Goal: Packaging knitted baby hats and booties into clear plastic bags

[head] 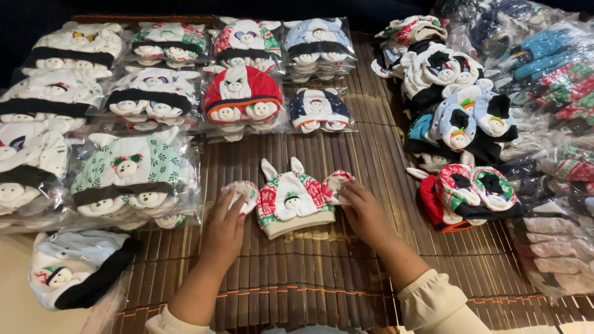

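A small knitted baby hat with white bunny ears, a bear face and red, green and white patterns [291, 199] lies flat near the middle of the brown slatted bamboo mat [322, 272], a bit closer to its near edge. The left hand [224, 230] rests just left of the hat, and its fingers [237, 201] lie nearly flat, pressing on a little matching mitten [246, 192] that touches the hat's left side. The right hand [365, 213] sits just right of the hat, and its fingers [348, 188] curl loosely onto a second little matching mitten [336, 184] at the hat's right side. I cannot tell if either hand is really pinching its mitten. Both arms wear cream sleeves. Along the far edge and left edge of the mat lie clear plastic bags of baby hat sets [241, 99], with a red one in the middle. By the right edge sits a loose pile of more hats and mittens [458, 117].
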